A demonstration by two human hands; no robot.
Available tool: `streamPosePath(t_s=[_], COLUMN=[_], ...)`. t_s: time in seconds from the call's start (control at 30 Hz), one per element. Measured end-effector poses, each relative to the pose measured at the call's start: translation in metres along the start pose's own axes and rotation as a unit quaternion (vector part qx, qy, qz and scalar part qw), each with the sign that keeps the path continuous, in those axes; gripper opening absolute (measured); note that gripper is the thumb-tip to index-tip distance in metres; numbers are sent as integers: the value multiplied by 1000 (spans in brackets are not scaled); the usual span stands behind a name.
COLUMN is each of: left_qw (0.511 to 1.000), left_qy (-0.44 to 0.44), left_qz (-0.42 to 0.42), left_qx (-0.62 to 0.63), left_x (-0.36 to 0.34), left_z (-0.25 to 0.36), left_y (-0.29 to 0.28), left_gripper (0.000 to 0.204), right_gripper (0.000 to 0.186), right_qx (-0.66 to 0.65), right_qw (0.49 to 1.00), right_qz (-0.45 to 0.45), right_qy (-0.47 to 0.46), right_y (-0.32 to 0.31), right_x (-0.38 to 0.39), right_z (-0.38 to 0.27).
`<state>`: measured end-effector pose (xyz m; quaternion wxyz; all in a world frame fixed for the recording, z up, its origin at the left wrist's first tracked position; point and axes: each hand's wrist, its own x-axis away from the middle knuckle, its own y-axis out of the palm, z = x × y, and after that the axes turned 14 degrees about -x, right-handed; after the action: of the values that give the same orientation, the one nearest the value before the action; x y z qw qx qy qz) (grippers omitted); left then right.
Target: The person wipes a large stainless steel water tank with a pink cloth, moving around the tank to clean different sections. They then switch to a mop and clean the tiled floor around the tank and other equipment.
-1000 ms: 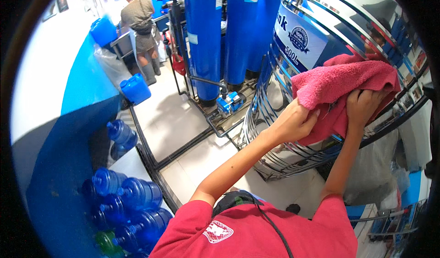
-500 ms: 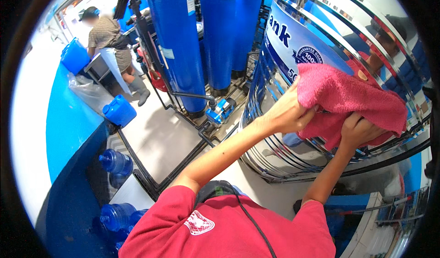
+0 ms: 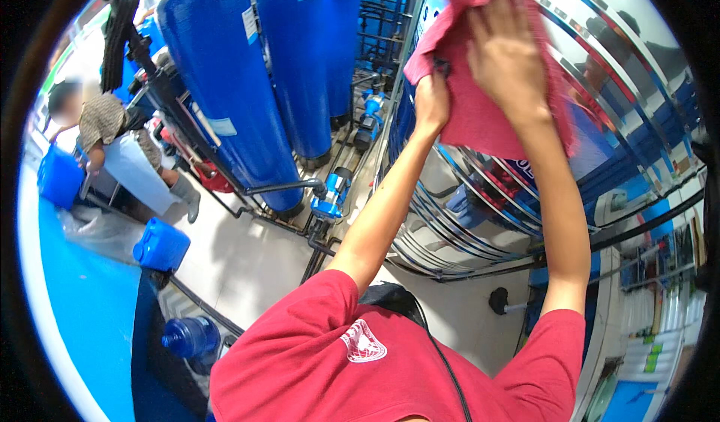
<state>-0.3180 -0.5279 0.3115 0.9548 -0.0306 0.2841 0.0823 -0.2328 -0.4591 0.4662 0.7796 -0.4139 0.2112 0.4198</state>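
Observation:
A red terry towel lies spread against the curved side of a shiny, ribbed steel tank. My right hand presses flat on the towel, fingers stretched out and slightly blurred. At the towel's left edge, my left hand is closed on the cloth; its fingertips are partly hidden. Much of the tank's printed label is covered by the towel.
Tall blue cylinders stand left of the tank. Among floor pipes sits a small blue pump. Blue jugs, one a round water bottle, stand at the left. Another person bends at the far left.
Both hands and the towel have moved up the tank. My right hand has gone from gripping the towel's lower edge to lying flat on it. The view has shifted right.

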Motion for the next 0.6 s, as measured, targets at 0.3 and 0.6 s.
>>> streamPosePath(t_s=[0.3,0.6], left_qw=[979,943], left_qy=[-79,-132], left_qz=[-189,-297], left_qx=[0,75], left_x=[169,206], left_z=[-82,-76], left_y=[-40,-100], left_gripper=[31,72], right_gripper=[63,46], right_qx=[-456,-264], right_qw=[841,949], right_qz=[-290,-156], right_qy=[28,-70], right_y=[128,80], right_x=[156,32], right_z=[-112,-43])
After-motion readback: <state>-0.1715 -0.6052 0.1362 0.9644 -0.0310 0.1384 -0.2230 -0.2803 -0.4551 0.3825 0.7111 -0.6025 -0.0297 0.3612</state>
